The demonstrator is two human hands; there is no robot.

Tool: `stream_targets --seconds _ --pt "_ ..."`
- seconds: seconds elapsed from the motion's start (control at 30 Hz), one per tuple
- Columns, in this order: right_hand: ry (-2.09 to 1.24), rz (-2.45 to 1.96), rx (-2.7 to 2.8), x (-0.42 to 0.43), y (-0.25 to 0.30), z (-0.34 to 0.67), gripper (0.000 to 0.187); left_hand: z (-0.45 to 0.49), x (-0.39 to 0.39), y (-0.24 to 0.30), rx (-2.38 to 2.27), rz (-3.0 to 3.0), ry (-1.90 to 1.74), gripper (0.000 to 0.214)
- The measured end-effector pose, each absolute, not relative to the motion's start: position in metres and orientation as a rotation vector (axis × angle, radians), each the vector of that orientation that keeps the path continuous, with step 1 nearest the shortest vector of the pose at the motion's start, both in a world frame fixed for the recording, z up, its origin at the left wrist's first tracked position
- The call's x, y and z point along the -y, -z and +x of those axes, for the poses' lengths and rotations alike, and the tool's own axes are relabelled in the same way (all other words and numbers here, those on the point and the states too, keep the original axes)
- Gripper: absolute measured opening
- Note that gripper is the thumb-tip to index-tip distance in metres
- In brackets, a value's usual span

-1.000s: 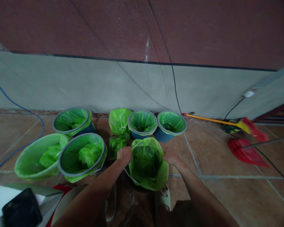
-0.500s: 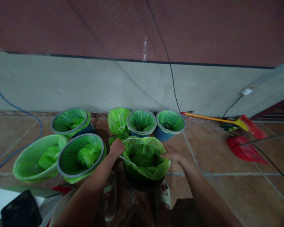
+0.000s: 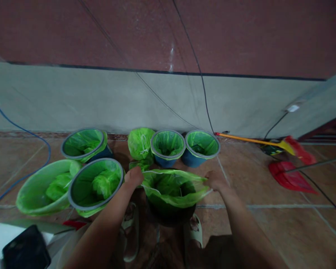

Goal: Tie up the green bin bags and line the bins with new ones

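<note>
A green garbage bag (image 3: pixel 172 200) with a white drawstring lines a dark bin (image 3: pixel 170 218) on the floor between my feet. My left hand (image 3: pixel 134 177) is closed on the bag's left edge, and my right hand (image 3: pixel 214 181) pinches its right edge. Between them the bag's mouth is stretched wide. Dark contents inside the bag are hard to make out. Just behind it stand two blue bins, the middle bin (image 3: pixel 165 163) and the right bin (image 3: pixel 194 160), both lined in green. Beside them is a tied green bag (image 3: pixel 140 144).
At left are a lined bin by the wall (image 3: pixel 102 152), a grey-rimmed lined bin (image 3: pixel 72 192) and a pale green-lined basket (image 3: pixel 30 192). A blue cable (image 3: pixel 22 129) crosses the floor. At right lie a broom (image 3: pixel 249 140) and red dustpan (image 3: pixel 291 177). A black phone-like object (image 3: pixel 26 248) rests lower left.
Both hands have moved apart, pulling the garbage bag's mouth wider and flatter. My right hand has shifted outward, now gripping the edge and drawstring at the right. The other bins stay put.
</note>
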State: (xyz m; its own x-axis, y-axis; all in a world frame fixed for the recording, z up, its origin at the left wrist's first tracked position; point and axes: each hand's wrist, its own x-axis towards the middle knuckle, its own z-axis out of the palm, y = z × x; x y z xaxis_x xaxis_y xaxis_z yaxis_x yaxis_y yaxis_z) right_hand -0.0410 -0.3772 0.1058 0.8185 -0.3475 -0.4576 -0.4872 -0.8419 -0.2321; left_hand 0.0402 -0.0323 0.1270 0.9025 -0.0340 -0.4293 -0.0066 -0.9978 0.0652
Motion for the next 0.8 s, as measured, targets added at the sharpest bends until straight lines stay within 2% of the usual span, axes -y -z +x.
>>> stream_targets --seconds 0.17,0.3,0.4,0.57,0.7,0.8 --pt "-0.501 -2.797 -0.513 0.359 -0.108 -0.036 0.043 0.039 0.048 -0.139 0.274 2.924 0.512 0.062" --pt "-0.317 -2.801 -0.216 0.337 -0.103 -0.029 0.048 0.019 0.075 -0.145 0.746 2.712 0.209 0.043" --pt "-0.243 -2.703 -0.011 0.319 -0.095 -0.019 0.053 -0.017 0.098 -0.134 1.148 2.525 0.421 0.033" --pt "-0.146 -2.678 -0.015 0.297 -0.089 -0.004 0.047 -0.066 0.114 -0.083 1.42 2.657 0.531 0.043" --pt "-0.223 -2.755 0.023 0.283 -0.091 0.0 0.033 -0.067 0.113 -0.046 1.389 2.815 0.402 0.038" --pt "-0.267 -2.803 0.018 0.277 -0.095 -0.001 0.025 -0.061 0.118 -0.038 1.402 2.811 0.434 0.031"
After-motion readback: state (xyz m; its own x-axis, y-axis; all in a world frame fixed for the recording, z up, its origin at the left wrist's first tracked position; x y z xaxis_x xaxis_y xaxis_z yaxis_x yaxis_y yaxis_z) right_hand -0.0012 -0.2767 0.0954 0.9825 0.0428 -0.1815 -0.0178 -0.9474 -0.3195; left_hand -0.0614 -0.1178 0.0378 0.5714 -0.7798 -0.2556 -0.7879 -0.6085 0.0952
